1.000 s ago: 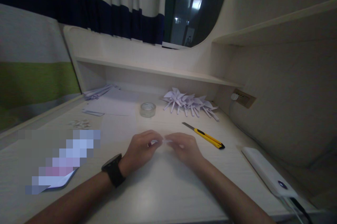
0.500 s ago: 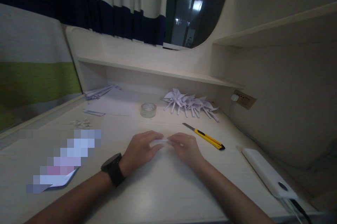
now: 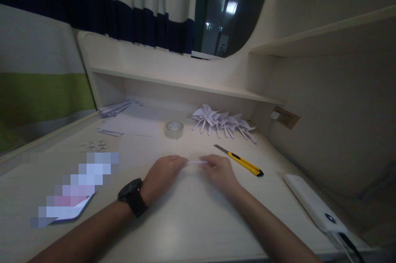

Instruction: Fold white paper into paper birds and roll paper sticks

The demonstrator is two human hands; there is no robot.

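Observation:
Between my hands, just above the desk, runs a thin white paper strip (image 3: 196, 162), rolled or folded narrow; which of these I cannot tell. My left hand (image 3: 165, 175), below a black wristwatch, pinches its left end. At the other end the fingers of my right hand (image 3: 219, 169) are closed on it. A yellow utility knife (image 3: 246, 163) with its blade out lies to the right of my right hand. Beyond my hands stands a roll of clear tape (image 3: 174, 130).
White paper pinwheels (image 3: 216, 119) lie in a row at the back. Paper sheets (image 3: 133, 120) and small white pieces (image 3: 95, 145) are at the left, near a blurred phone (image 3: 74, 209). A white power bank (image 3: 315, 203) with cables lies at the right.
My left fingers have closed together and drawn slightly left, so more of the strip shows between my hands. My right hand has barely shifted.

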